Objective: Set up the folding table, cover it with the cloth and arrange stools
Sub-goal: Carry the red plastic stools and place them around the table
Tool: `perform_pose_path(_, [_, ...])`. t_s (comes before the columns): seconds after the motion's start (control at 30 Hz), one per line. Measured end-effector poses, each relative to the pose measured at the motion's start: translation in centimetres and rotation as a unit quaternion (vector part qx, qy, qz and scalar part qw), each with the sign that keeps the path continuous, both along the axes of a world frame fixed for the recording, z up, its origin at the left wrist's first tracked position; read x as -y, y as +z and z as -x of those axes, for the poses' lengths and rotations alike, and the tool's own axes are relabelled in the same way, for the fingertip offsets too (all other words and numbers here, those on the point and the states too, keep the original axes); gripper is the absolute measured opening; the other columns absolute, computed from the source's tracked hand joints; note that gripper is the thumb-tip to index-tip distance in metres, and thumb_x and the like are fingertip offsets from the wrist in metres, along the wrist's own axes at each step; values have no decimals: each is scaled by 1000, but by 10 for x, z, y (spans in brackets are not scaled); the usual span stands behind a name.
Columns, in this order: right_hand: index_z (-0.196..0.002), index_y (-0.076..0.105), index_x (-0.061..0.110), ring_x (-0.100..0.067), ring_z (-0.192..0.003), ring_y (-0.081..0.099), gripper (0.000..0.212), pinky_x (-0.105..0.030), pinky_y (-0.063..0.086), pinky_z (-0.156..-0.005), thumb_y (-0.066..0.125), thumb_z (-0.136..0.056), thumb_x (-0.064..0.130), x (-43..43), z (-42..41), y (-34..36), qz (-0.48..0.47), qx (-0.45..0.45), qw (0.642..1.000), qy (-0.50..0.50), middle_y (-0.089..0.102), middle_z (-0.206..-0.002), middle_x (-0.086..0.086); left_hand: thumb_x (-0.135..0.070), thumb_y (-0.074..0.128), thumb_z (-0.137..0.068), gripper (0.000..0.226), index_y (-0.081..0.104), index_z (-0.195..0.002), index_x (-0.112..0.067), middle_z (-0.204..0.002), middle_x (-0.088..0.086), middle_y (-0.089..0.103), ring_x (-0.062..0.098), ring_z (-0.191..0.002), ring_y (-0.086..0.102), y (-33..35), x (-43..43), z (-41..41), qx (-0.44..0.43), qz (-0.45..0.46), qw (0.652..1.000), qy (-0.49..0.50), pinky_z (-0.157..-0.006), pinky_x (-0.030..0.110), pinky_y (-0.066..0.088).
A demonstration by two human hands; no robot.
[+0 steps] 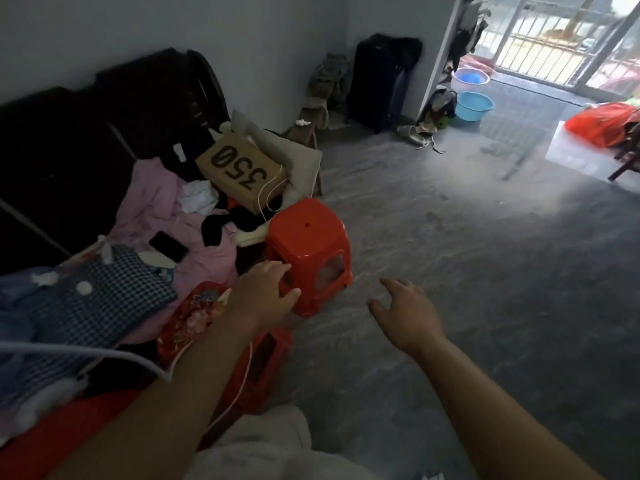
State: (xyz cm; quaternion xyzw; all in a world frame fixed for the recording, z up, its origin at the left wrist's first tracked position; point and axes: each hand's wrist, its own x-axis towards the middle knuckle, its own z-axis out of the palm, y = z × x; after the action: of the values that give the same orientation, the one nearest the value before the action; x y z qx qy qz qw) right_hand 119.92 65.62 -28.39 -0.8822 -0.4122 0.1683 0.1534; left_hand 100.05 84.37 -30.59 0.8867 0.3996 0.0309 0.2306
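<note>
While the left hand (263,292) closes on the red stool (308,247), thumb laid across its near face and fingers curled round the near leg, the right hand (405,315) hangs just to the right of that stool. Its fingers are spread and hold nothing, probably ready to take the other side so the stool lifts level. The stool stands upright on the floor (450,254), tight against the heap of pink bedding (162,216) on its left. That may be why the grip goes to the leg facing the person and not to the far side. A second stool (266,358), also red, sits nearer than the first, partly hidden under the left forearm. Behind the red stool a cardboard box (242,174) rests on the bedding; left of the stool lies a phone (168,245). No folding table or cloth can be picked out for certain, so fetching stools looks like the step in hand.
</note>
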Motion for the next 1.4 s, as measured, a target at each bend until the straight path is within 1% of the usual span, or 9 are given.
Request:
perform_pose_path(0.23, [-127, 60, 16, -32, -116, 57, 47, -43, 48, -93, 59, -89, 44, -110, -75, -31, 37, -34, 997, 54, 62, -127, -10, -48, 56, -95, 65, 44, -150, -14, -155, 10, 43, 29, -143, 36, -54, -76, -64, -20, 21, 992, 120, -117, 45, 30])
perform_pose_path(0.47, [-122, 64, 16, -34, -111, 59, 42, -43, 49, -89, 59, -86, 38, -234, -150, -57, 82, -59, 992, 79, 64, -123, -12, -53, 55, -92, 66, 48, -146, -16, -151, 8, 48, 28, -139, 42, -108, -169, -139, -57, 55, 985, 154, -113, 45, 37])
perform_pose_path(0.63, [-120, 63, 10, -36, -107, 61, 41, -44, 51, -87, 57, -89, 37, -303, -200, -73, 111, -75, 987, 91, 65, -118, -16, -54, 53, -92, 66, 46, -148, -18, -154, 6, 44, 28, -142, 37, -127, -219, -182, -78, 95, 974, 188, -112, 46, 37])
perform_pose_path(0.77, [-123, 60, 10, -33, -107, 59, 39, -37, 46, -82, 56, -92, 33, -353, -241, -111, 135, -84, 981, 114, 63, -121, -13, -53, 52, -94, 58, 51, -144, -23, -152, 1, 46, 26, -142, 35, -162, -253, -210, -93, 117, 964, 219, -110, 47, 38])
perform_pose_path(0.87, [-121, 61, 13, -18, -79, 54, 39, -29, 38, -64, 58, -88, 34, -398, -270, -156, 145, -98, 978, 112, 61, -109, -7, -54, 53, -94, 59, 51, -144, -25, -155, 2, 42, 27, -144, 32, -204, -275, -231, -106, 137, 946, 274, -112, 49, 37])
perform_pose_path(0.93, [-121, 60, 14, -14, -72, 46, 41, -29, 34, -61, 59, -86, 36, -424, -286, -192, 150, -113, 975, 117, 58, -106, -6, -54, 55, -93, 62, 49, -146, -24, -158, 4, 39, 28, -145, 31, -235, -287, -246, -115, 150, 933, 306, -115, 47, 34])
perform_pose_path(1.1, [-123, 56, 12, -32, -101, 55, 50, -36, 42, -79, 62, -81, 39, -472, -319, -282, 191, -151, 961, 129, 58, -116, -12, -58, 59, -89, 74, 39, -152, -25, -163, 7, 29, 31, -147, 27, -309, -310, -276, -121, 170, 904, 372, -114, 50, 36])
perform_pose_path(1.2, [-130, 51, 11, -38, -115, 53, 60, -45, 48, -94, 62, -81, 43, -495, -330, -327, 213, -164, 955, 125, 54, -124, -16, -61, 61, -87, 84, 29, -156, -25, -165, 11, 19, 33, -151, 19, -348, -322, -289, -129, 186, 891, 394, -116, 53, 33])
perform_pose_path(1.4, [-139, 37, 9, -40, -129, 44, 82, -51, 42, -101, 69, -78, 54, -534, -331, -394, 196, -148, 964, 104, 46, -137, -17, -67, 69, -79, 102, 20, -158, -27, -167, 13, 9, 37, -152, 14, -400, -336, -300, -89, 195, 868, 448, -119, 53, 27])
